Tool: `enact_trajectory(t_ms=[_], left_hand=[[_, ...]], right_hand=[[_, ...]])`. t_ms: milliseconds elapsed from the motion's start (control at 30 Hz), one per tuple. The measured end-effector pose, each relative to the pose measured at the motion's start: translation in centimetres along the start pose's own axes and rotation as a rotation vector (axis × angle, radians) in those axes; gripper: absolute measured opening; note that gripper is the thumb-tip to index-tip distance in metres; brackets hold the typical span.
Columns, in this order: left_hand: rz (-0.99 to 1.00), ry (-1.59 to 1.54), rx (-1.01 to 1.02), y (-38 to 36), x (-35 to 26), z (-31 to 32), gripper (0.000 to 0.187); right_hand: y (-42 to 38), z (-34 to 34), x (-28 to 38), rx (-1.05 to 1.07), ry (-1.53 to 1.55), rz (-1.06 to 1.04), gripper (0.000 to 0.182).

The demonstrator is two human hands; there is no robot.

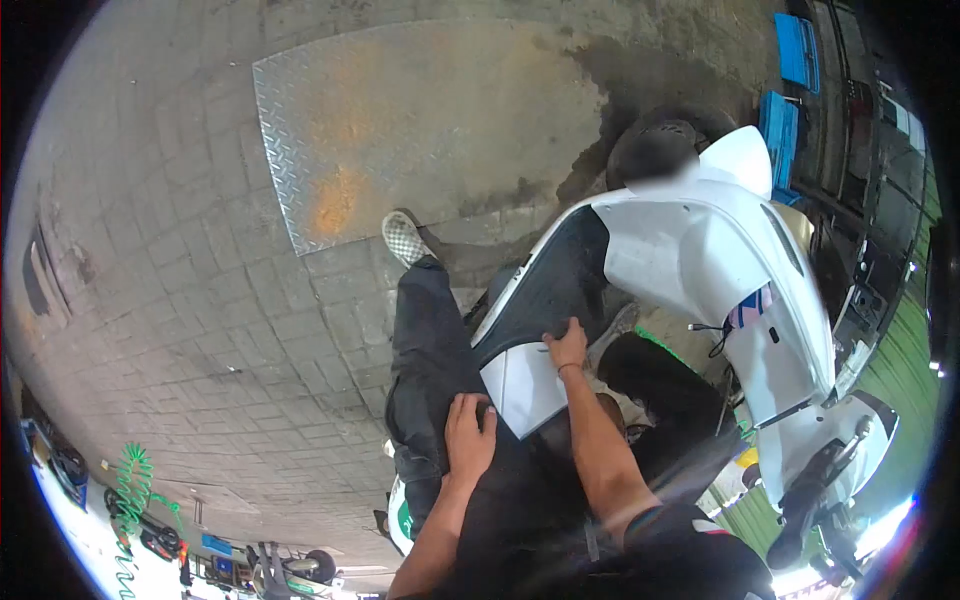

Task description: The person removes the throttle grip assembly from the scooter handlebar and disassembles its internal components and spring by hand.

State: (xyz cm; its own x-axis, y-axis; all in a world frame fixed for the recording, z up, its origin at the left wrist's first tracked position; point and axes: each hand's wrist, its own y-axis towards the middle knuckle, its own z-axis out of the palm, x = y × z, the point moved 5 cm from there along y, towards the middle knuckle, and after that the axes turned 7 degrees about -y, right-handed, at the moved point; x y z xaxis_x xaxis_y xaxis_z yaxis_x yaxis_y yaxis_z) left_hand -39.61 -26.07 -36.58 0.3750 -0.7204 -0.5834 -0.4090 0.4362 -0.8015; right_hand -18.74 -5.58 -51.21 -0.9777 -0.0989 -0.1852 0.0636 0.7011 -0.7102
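A white scooter (690, 245) with a dark footboard (545, 280) stands before me. Behind the footboard sits a smooth white body panel (525, 390), between my legs. At this panel's upper right corner is my right hand (568, 348), its fingers bent over the edge with the thumb to the left. The far side of that grip is hidden. My left hand (468, 438) lies on my dark-trousered left thigh, just left of the panel, fingers extended and holding nothing.
A steel tread plate (430, 130) with rusty stains lies on the brick paving beside a wet patch. The scooter's handlebar (825, 465) is at the right, and a loose cable (712, 335) hangs from the white bodywork. Blue panels (780, 140) and a coiled green hose (130, 490) are farther off.
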Motion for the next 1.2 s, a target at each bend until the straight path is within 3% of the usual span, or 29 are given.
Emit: enact_trajectory(t_ms=[67, 167, 200, 300, 400, 467, 500, 533, 600, 667, 733, 800, 833, 867, 967, 1000, 1133, 1200], left_hand=[[0.016, -0.054, -0.016, 0.7, -0.8, -0.8, 0.016], [0.053, -0.116, -0.046, 1.6, -2.2, -2.7, 0.015], [0.081, -0.132, -0.042, 2.0, -2.7, -3.5, 0.015], [0.062, -0.212, -0.112, 3.0, -5.2, -7.2, 0.02], [0.095, -0.316, -0.214, 4.3, -8.6, -11.2, 0.025], [0.234, -0.474, -0.161, 4.9, -10.8, -13.1, 0.029], [0.131, -0.623, -0.066, 4.8, -11.1, -13.5, 0.035], [0.177, -0.763, -0.05, 4.6, -12.0, -14.0, 0.037], [0.197, -0.88, -0.063, 2.9, -14.0, -16.4, 0.039], [0.118, -1.025, -0.033, 0.9, -14.7, -18.9, 0.036], [0.219, -1.115, -0.077, -1.3, -14.5, -21.6, 0.032], [0.237, -1.111, -0.136, -4.8, -14.2, -25.7, 0.033], [0.272, -1.09, -0.259, -6.7, -13.6, -27.4, 0.033], [0.304, -1.061, -0.378, -8.5, -13.0, -29.1, 0.033], [0.276, -1.168, -0.48, -14.4, -11.9, -33.3, 0.034], [0.435, -1.241, -0.616, -15.9, -11.8, -34.3, 0.034], [0.568, -1.272, -0.721, -20.6, -9.8, -37.2, 0.035], [0.666, -1.221, -0.873, -23.0, -8.5, -38.6, 0.038]], right_hand=[[-1.5, 0.3, 3.2, -0.022, 0.077, -0.107, 0.069], [-3.4, 0.7, 8.6, -0.161, 0.292, -0.518, 0.065], [-3.7, 0.3, 10.3, -0.148, 0.306, -0.545, 0.065], [-9.3, -7.3, 18.6, 0.267, 0.55, -0.557, 0.055], [-14.4, -14.0, 24.6, 0.361, 0.474, -0.758, 0.046], [-18.6, -19.0, 28.1, 0.143, 0.4, -1.021, 0.045], [-20.2, -21.0, 29.2, 0.17, 0.327, -0.983, 0.046], [-21.9, -22.7, 30.4, 0.199, 0.256, -0.949, 0.048], [-25.2, -25.0, 32.7, 0.252, 0.41, -0.974, 0.041], [-28.1, -25.9, 34.5, 0.223, 0.339, -1.041, 0.031], [-31.0, -25.9, 36.6, 0.392, 0.323, -1.079, 0.026], [-32.7, -24.4, 38.8, 0.534, 0.364, -1.191, 0.025], [-34.9, -24.6, 40.5, 0.542, 0.285, -1.266, 0.021], [-37.7, -24.5, 42.1, 0.699, 0.307, -1.289, 0.02], [-44.0, -23.8, 45.9, 0.764, 0.09, -1.466, 0.018], [-47.0, -24.1, 46.8, 0.757, 0.04, -1.511, 0.018], [-54.7, -21.6, 49.9, 0.986, -0.084, -1.607, 0.019], [-58.2, -21.1, 50.9, 0.953, -0.29, -1.73, 0.033]])
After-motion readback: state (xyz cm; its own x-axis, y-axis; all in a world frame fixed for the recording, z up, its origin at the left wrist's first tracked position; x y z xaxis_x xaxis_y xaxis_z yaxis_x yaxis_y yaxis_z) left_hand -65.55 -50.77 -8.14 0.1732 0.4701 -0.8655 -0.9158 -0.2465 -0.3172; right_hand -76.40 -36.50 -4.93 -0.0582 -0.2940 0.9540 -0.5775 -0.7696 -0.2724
